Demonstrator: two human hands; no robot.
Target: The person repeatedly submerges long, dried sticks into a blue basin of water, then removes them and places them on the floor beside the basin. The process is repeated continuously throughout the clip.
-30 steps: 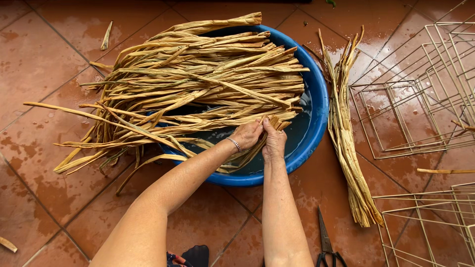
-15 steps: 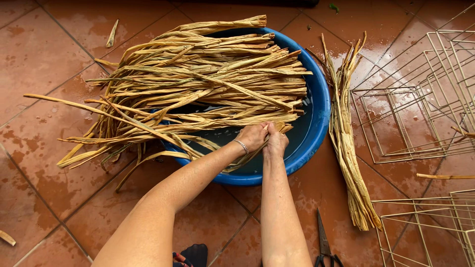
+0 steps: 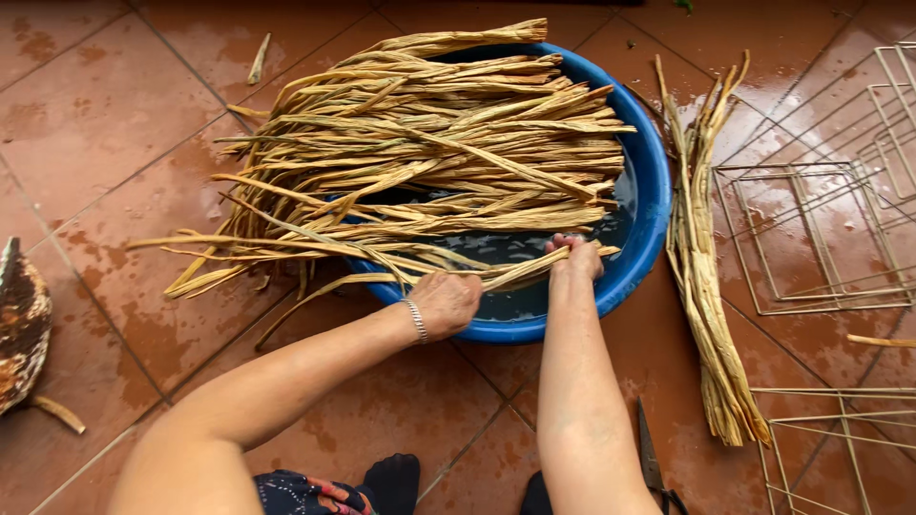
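A round blue basin point(image 3: 649, 229) with water stands on the wet tiled floor, heaped with several long dried plant strips point(image 3: 429, 143) that hang over its left rim. My left hand point(image 3: 447, 301) grips one strip point(image 3: 510, 274) at the basin's near rim; a bracelet sits on that wrist. My right hand point(image 3: 572, 257) holds the same strip further right, over the water. The strip runs stretched between both hands.
A separate bundle of strips point(image 3: 701, 277) lies on the floor right of the basin. Wire frames point(image 3: 811, 238) lie at the right, more at the lower right. Scissors point(image 3: 654, 463) rest by my right forearm. A worn rounded object point(image 3: 19, 329) sits at the left edge.
My hands were together at the near rim; now they have spread apart, left hand moved left and right hand right, along one strip. The view has shifted slightly.
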